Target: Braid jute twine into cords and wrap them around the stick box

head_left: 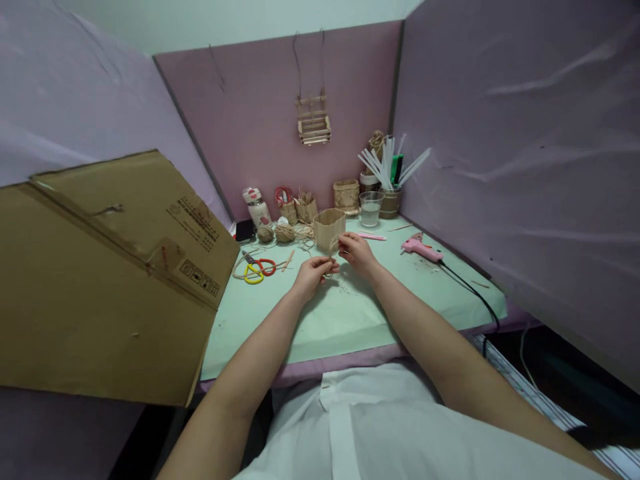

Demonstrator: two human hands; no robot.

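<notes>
My left hand [316, 273] is closed in a pinch over the table, its fingers on a thin tan strand of twine [333, 247]. Just to its right and a little farther off, my right hand [356, 249] pinches the same strand, which bends in a small loop between the two hands. Right behind them stands a pale wooden-stick box [329, 230] with a scalloped rim. Whether the strand touches the box I cannot tell. To the left lie scissors [255, 270] with red and yellow handles, tan strips beside them.
Twine balls [285, 233], a bottle [257, 208], a glass of water [371, 212] and a pot of white glue sticks [391, 200] line the back. A pink glue gun [423, 249] lies right, its black cord over the edge. A cardboard box [110, 287] leans at left.
</notes>
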